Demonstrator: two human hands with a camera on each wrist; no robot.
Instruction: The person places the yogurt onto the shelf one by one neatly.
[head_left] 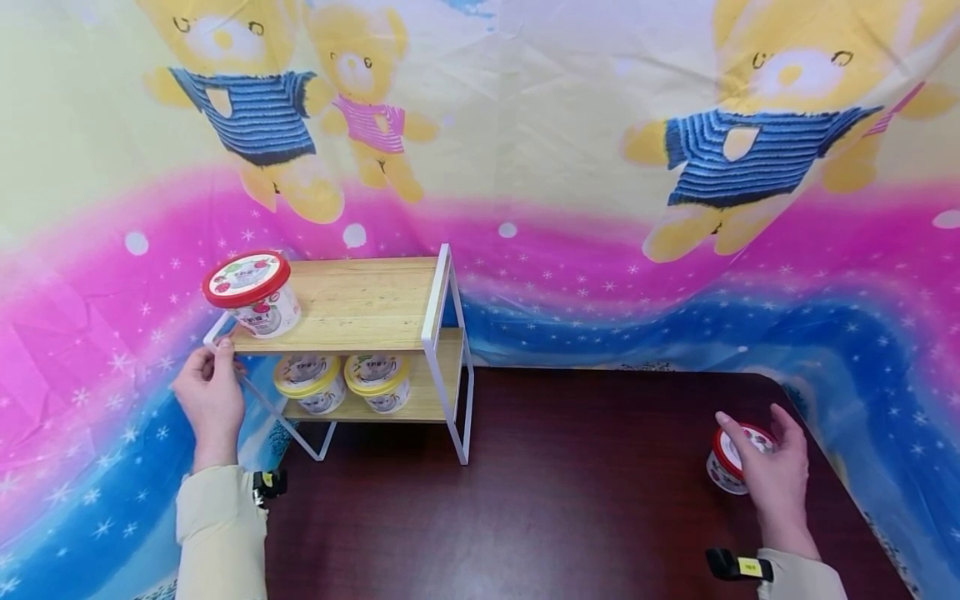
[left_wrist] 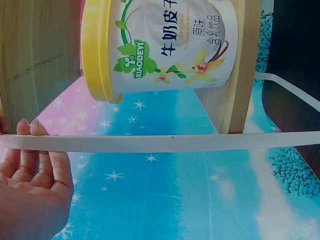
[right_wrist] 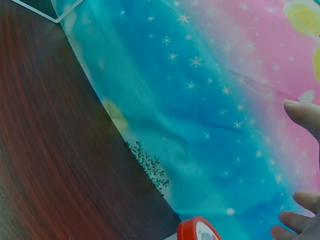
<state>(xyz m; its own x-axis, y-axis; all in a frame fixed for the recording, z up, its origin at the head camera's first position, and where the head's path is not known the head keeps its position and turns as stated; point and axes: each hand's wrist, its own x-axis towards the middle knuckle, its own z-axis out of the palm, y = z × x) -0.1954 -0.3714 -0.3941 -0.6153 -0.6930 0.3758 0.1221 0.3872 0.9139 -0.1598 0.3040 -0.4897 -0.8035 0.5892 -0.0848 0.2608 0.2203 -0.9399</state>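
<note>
My left hand [head_left: 212, 397] grips the left side of a two-tier shelf rack [head_left: 360, 304], its fingers curled round the white metal bar [left_wrist: 150, 143]. A red-lidded paper tub [head_left: 258, 296] stands on the upper board right by that hand. Two yellow-lidded tubs [head_left: 311, 383] sit side by side on the lower board; the left wrist view shows one yellow-lidded tub [left_wrist: 165, 45] up close. At the far right, my right hand [head_left: 780, 471] hovers over another red-lidded tub [head_left: 726, 475], thumb and fingers spread apart. Only part of that tub's red lid [right_wrist: 195, 229] enters the right wrist view.
A dark brown table [head_left: 570, 483] carries the rack on its left and the lone tub near its right edge. Cloth printed with bears and snowflakes [head_left: 540, 275] hangs behind and along both sides of the table.
</note>
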